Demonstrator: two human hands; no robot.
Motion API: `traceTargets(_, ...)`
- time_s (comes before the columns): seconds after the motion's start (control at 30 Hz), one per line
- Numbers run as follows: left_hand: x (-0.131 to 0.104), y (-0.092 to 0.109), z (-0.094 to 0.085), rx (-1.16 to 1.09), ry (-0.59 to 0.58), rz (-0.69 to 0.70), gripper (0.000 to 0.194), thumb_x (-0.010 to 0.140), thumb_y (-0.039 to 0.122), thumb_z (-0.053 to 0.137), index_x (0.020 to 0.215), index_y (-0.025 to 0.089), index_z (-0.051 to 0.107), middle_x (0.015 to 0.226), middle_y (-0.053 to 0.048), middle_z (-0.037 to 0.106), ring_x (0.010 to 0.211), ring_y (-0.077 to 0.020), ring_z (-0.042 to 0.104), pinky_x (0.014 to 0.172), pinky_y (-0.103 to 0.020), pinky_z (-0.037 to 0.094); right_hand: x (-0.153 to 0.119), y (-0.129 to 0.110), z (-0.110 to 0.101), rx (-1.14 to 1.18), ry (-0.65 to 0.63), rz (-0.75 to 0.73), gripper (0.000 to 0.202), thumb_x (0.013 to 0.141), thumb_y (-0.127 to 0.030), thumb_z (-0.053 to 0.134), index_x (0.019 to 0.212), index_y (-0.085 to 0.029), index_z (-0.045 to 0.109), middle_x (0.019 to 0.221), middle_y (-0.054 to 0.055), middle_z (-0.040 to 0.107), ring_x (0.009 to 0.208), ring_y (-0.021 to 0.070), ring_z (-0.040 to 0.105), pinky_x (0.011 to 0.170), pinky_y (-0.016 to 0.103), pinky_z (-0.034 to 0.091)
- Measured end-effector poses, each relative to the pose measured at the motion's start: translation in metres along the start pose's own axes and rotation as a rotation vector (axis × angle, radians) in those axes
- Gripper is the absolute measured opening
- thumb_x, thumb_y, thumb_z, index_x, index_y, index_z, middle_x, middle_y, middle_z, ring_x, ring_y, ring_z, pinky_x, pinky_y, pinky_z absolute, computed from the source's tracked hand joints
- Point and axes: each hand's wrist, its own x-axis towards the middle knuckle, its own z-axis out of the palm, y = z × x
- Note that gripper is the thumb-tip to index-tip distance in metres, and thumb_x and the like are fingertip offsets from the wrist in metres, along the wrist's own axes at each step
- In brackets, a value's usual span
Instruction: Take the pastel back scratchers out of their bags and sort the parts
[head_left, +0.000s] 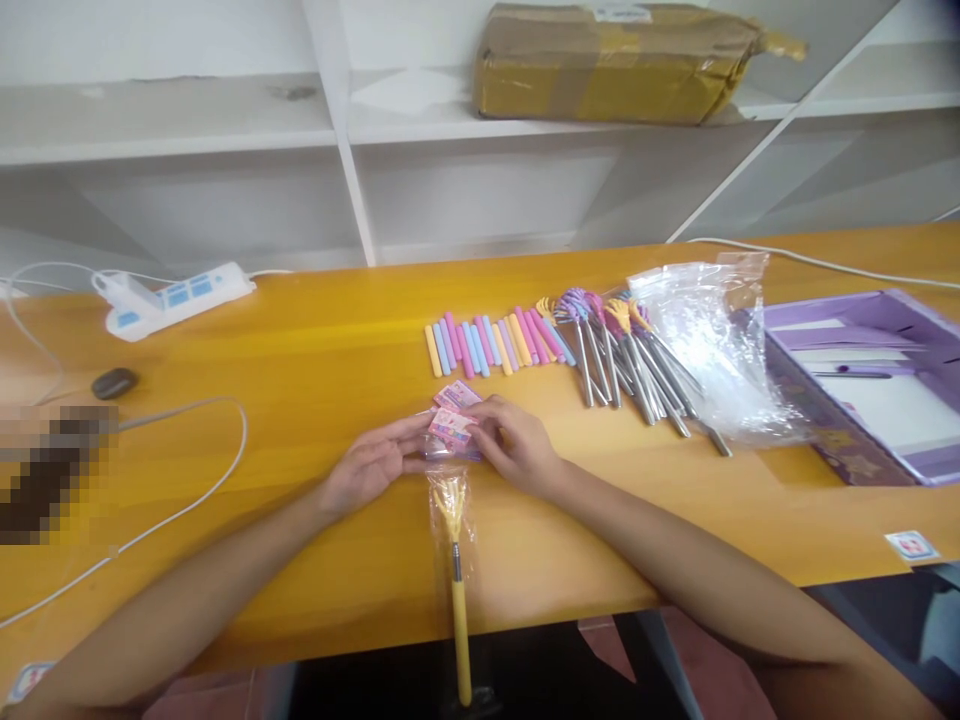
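Note:
A small pink printed card [451, 427] is pinched between the thumb and fingers of my right hand [517, 445]. Under and behind it lie more printed cards [458, 394], partly hidden. My left hand [364, 468] has its fingers stretched out and apart, with their tips against the left edge of the cards. Just below both hands, a yellow back scratcher [460, 630] rests in a clear plastic sleeve [472, 520], claw end toward the cards. Its handle end reaches past the table's front edge.
Coloured tubes [480, 345] lie in a row beyond my hands. To their right are several metal back scratchers [637, 365], clear plastic bags [705, 340] and a purple box [855, 440]. A power strip [184, 298], dark mouse [114, 383] and white cable [244, 440] are at left.

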Motion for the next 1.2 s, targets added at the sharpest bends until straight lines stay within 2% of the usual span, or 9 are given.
traceTargets(0.13, 0.0002, 0.0009, 0.0012, 0.006, -0.023, -0.031, 0.066, 0.100, 0.052, 0.063, 0.155, 0.017, 0.058, 0.163, -0.021, 0.049, 0.147, -0.0448, 0.047, 0.114, -0.065, 0.045, 0.0001, -0.0005, -0.0012, -0.036, -0.001, -0.037, 0.021, 0.104, -0.017, 0.058, 0.124, -0.023, 0.063, 0.089, 0.002, 0.065, 0.064, 0.0120, 0.059, 0.060, 0.026, 0.050)
traceTargets(0.23, 0.0000, 0.0013, 0.0022, 0.003, -0.036, -0.030, 0.065, 0.100, 0.052, 0.062, 0.155, 0.018, 0.058, 0.164, -0.021, 0.047, 0.148, -0.0459, 0.045, 0.115, -0.068, 0.043, -0.0005, -0.0016, -0.0012, -0.052, 0.015, -0.029, 0.022, 0.103, -0.016, 0.058, 0.123, -0.024, 0.063, 0.090, 0.002, 0.065, 0.064, 0.0124, 0.059, 0.061, 0.026, 0.050)
traceTargets(0.37, -0.0004, 0.0021, 0.0038, -0.001, -0.033, -0.034, 0.064, 0.100, 0.052, 0.062, 0.154, 0.018, 0.059, 0.164, -0.020, 0.048, 0.147, -0.0448, 0.047, 0.116, -0.068, 0.042, -0.0005, -0.0025, -0.0015, -0.055, 0.024, -0.013, 0.022, 0.102, -0.016, 0.059, 0.123, -0.024, 0.063, 0.090, 0.002, 0.065, 0.061, 0.0116, 0.056, 0.059, 0.026, 0.049)
traceTargets(0.63, 0.0021, 0.0060, 0.0075, 0.017, -0.083, -0.047, 0.065, 0.101, 0.054, 0.059, 0.156, 0.020, 0.057, 0.169, -0.018, 0.041, 0.156, -0.0453, 0.035, 0.119, -0.068, 0.040, 0.0034, -0.0040, -0.0039, -0.036, 0.010, -0.111, 0.025, 0.100, -0.012, 0.058, 0.120, -0.023, 0.067, 0.087, 0.003, 0.063, 0.069, 0.0142, 0.059, 0.061, 0.027, 0.049)
traceTargets(0.77, 0.0023, 0.0067, 0.0078, 0.019, -0.096, -0.059, 0.066, 0.102, 0.053, 0.058, 0.159, 0.020, 0.053, 0.171, -0.018, 0.037, 0.157, -0.0447, 0.034, 0.120, -0.066, 0.039, 0.0040, -0.0051, -0.0058, -0.020, -0.034, -0.156, 0.027, 0.098, -0.010, 0.057, 0.118, -0.023, 0.069, 0.092, 0.005, 0.066, 0.073, 0.0150, 0.062, 0.065, 0.028, 0.052)
traceTargets(0.87, 0.0019, 0.0063, 0.0072, 0.016, -0.101, -0.056, 0.066, 0.102, 0.053, 0.058, 0.159, 0.020, 0.053, 0.170, -0.019, 0.039, 0.157, -0.0439, 0.034, 0.121, -0.066, 0.039, 0.0034, -0.0038, -0.0068, -0.016, -0.068, -0.187, 0.030, 0.096, -0.008, 0.056, 0.119, -0.023, 0.068, 0.093, 0.005, 0.066, 0.075, 0.0151, 0.063, 0.066, 0.028, 0.053)
traceTargets(1.2, 0.0010, 0.0052, 0.0064, 0.055, -0.117, -0.072, 0.064, 0.103, 0.053, 0.057, 0.158, 0.022, 0.055, 0.171, -0.017, 0.038, 0.158, -0.0443, 0.033, 0.122, -0.067, 0.036, 0.0017, -0.0003, -0.0086, -0.152, -0.180, -0.220, 0.031, 0.098, -0.012, 0.059, 0.126, -0.023, 0.067, 0.090, 0.003, 0.052, 0.075, 0.0150, 0.053, 0.061, 0.027, 0.046)
